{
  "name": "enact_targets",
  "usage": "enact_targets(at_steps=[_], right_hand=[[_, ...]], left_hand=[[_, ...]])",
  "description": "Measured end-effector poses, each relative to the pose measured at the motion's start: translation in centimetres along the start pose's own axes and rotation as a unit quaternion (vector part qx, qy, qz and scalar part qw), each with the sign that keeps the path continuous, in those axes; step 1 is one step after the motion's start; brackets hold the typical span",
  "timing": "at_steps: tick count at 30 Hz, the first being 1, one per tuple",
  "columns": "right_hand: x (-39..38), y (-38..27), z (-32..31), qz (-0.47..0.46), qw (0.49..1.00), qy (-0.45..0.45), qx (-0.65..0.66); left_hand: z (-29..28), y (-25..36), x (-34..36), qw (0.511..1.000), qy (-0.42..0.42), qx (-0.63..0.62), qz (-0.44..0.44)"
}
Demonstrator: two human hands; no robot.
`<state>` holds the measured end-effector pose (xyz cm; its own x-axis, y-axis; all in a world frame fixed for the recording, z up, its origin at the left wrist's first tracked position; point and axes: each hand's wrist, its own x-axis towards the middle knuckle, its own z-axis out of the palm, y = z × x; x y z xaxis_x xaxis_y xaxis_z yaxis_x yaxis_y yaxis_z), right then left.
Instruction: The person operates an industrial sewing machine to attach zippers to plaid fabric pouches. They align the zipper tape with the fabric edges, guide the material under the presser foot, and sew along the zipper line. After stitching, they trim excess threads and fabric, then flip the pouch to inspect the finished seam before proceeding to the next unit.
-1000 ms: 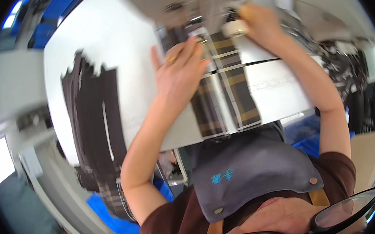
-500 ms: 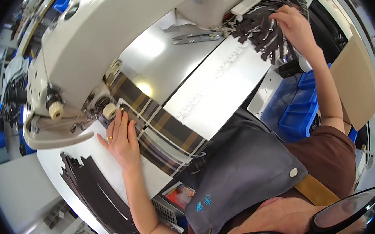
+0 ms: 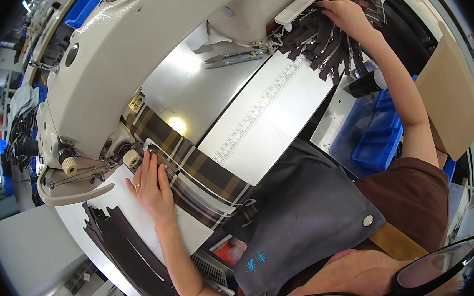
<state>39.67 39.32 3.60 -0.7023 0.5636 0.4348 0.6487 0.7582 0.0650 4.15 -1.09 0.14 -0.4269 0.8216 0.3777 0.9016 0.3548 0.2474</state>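
A white sewing machine (image 3: pixel 94 64) arches over the work surface. Under its needle end lies a strip of brown plaid fabric (image 3: pixel 208 170), with a white zipper or piping line running along it. My left hand (image 3: pixel 154 190) rests flat on the fabric beside the needle area, its fingers stretched out and a ring on one of them. Far right, my right hand (image 3: pixel 346 17) reaches into a bunch of dark brown zippers (image 3: pixel 326 46) with metal teeth. Its fingertips are pinched at the top of the bunch, partly hidden among the strips.
Thread snips (image 3: pixel 234 58) lie on the metal bed behind a white ruled plate (image 3: pixel 262 115). Dark strips (image 3: pixel 125 246) are stacked at the left edge. To the right are a black cup-like cylinder (image 3: pixel 368 83), a blue tray (image 3: pixel 378 139) and a cardboard sheet (image 3: pixel 450 98).
The view has shifted slightly. My right hand has moved left and up over the zippers, its fingers deeper in the bunch. My left hand stays on the plaid fabric.
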Motion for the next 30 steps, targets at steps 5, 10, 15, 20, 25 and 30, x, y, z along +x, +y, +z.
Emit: enact_targets(at_steps=[5, 10, 15, 20, 25, 30], right_hand=[[0.5, 1.5, 0.6, 0.006, 0.999, -0.018, 0.025], [2.1, 1.7, -1.5, 0.082, 0.983, -0.127, 0.104], [3.9, 4.3, 0.3, 0.086, 0.964, -0.241, 0.076], [1.8, 4.1, 0.7, -0.005, 0.995, -0.077, 0.069], [-0.9, 4.1, 0.8, -0.004, 0.975, 0.096, 0.202], [-2.2, 3.3, 2.0, -0.014, 0.944, 0.219, 0.247]], left_hand=[[0.1, 0.0, 0.1, 1.0, 0.003, 0.001, 0.008], [0.1, -0.1, -0.1, 1.0, 0.009, -0.013, 0.011], [0.2, -0.1, 0.1, 0.998, 0.032, 0.002, 0.051], [-1.0, 7.9, 1.8, 0.95, 0.011, -0.049, 0.309], [3.5, 21.3, 5.1, 0.836, -0.107, -0.248, 0.478], [11.4, 32.1, 7.1, 0.795, -0.001, -0.223, 0.564]])
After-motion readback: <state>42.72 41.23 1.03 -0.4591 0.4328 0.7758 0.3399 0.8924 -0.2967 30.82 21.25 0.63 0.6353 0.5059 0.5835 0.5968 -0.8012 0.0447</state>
